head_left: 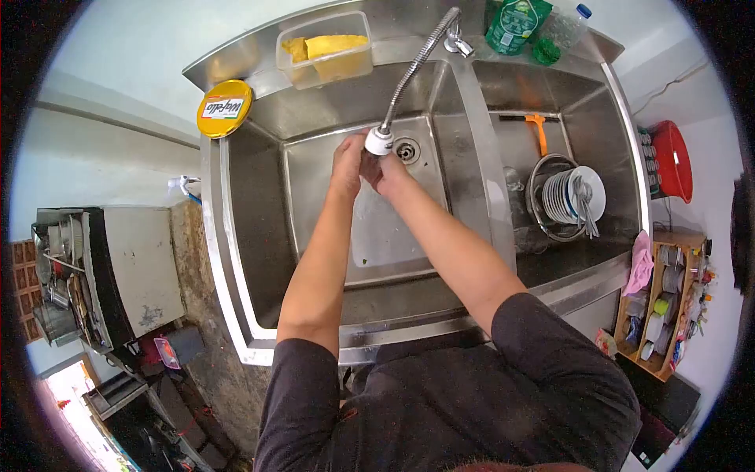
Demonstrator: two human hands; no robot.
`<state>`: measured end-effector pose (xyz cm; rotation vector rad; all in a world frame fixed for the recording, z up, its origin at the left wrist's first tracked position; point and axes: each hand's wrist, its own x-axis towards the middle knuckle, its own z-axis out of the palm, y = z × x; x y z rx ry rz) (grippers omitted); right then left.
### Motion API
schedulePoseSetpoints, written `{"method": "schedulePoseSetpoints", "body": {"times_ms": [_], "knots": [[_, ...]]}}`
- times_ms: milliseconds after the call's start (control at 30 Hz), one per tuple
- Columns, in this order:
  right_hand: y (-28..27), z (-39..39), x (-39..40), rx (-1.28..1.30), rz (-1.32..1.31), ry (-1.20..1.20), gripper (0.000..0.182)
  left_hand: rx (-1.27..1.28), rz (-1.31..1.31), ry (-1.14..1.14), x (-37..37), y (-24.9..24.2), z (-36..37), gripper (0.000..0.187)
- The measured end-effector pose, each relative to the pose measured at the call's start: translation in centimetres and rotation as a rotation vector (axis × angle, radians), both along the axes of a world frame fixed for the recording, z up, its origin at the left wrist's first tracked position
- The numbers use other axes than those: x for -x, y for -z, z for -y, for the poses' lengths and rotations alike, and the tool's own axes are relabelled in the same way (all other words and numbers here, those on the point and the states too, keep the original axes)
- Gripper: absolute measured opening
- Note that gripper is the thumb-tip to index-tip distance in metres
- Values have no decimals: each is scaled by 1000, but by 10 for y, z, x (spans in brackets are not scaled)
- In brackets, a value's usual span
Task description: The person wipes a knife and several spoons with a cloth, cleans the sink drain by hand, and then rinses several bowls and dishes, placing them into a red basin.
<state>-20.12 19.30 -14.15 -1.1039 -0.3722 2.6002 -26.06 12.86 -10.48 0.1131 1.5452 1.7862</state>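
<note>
Near the upper middle of the frame, the left hand (347, 164) and right hand (384, 176) meet above the left basin (385, 240), directly beneath a white tap head (379, 142). Their fingers are bent and partly hidden; from where I stand I cannot tell whether they grasp anything or touch the tap head. Tap head: at the lower end of a ribbed metal hose (421, 59) curving down from upper centre. Drain (406, 150): basin floor, just right of the hands. Upper left: round yellow tin (222, 110) marked "Wafello"; beside it, a clear tub (303, 77) containing yellow sponge-like pieces (336, 45). Upper right: green pouch (517, 25), green scrubber (546, 52) and blue-capped bottle (566, 30). Right of centre: plates (560, 198) and spoons (583, 203) in the right basin (515, 85), below an orange squeegee (540, 132).
</note>
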Motion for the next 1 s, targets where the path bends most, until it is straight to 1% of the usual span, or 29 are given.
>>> {"method": "schedulePoseSetpoints", "body": {"times_ms": [33,67,100,133,167,200,233,267,300,333,367,400,433,467,500,533,600,633,700,733,767,800,833,900,967,1000], "knots": [[3,2,1,4,5,-1,14,4,5,-1,0,0,1,27],[7,5,0,-15,18,-52,16,74,-156,81,0,0,4,28],[16,7,1,-35,29,-103,20,142,-318,166,-3,-12,6,30],[21,-8,-16,40,-170,-320,30,94,-309,206,-5,-14,7,30],[25,-8,-16,47,-164,-322,30,99,-301,206,-6,-17,5,30],[8,-6,-14,-59,-28,-283,33,71,-308,289,-5,-15,2,30],[4,-8,-13,-168,106,-245,37,41,-317,373,-8,-23,1,30],[28,-25,-18,-299,-18,-391,33,90,-162,441,-11,-31,2,32],[18,-27,-28,-292,-12,-392,33,94,-153,442,-14,-28,2,32],[-6,-25,-38,-386,-84,-462,30,45,-290,446,-16,-24,1,32],[-18,-25,-50,-478,-155,-531,30,-5,-425,450,-17,-18,1,33],[-9,-40,-59,-332,-148,-648,31,1,-564,461,-17,-5,-2,31],[56,-49,-52,-681,-58,-591,32,0,-557,462,-22,-10,-1,31],[119,-58,-46,-1078,147,-545,32,24,-420,477,-30,-23,0,29],[180,-66,-40,-1386,415,-475,32,48,-288,490,-34,-31,0,28],[131,-51,-75,-1753,536,-591,36,50,-288,490,-36,-28,0,28],[215,-52,-94,-2033,863,-578,40,-36,-167,470,-40,-20,4,32],[218,-47,-100,-2033,854,-581,40,-31,-168,464,-39,-25,5,32],[224,-19,-124,-1948,973,-750,41,-10,-241,553,-41,-40,12,39],[246,-12,-130,-1940,963,-762,41,36,-287,588,-39,-42,14,44],[268,-3,-131,-1954,1000,-694,40,47,-282,579,-37,-44,14,44],[286,6,-132,-1966,1034,-629,39,67,-350,613,-36,-51,15,47],[243,22,-131,-1979,878,-768,38,90,-408,651,-38,-54,17,50],[138,57,-128,-1925,536,-1032,35,68,-379,662,-36,-49,14,51],[135,101,-118,-1765,111,-1393,34,34,-469,672,-36,-43,8,55],[126,123,-120,-1776,-59,-1477,34,-5,-482,653,-38,-39,4,56]]}}
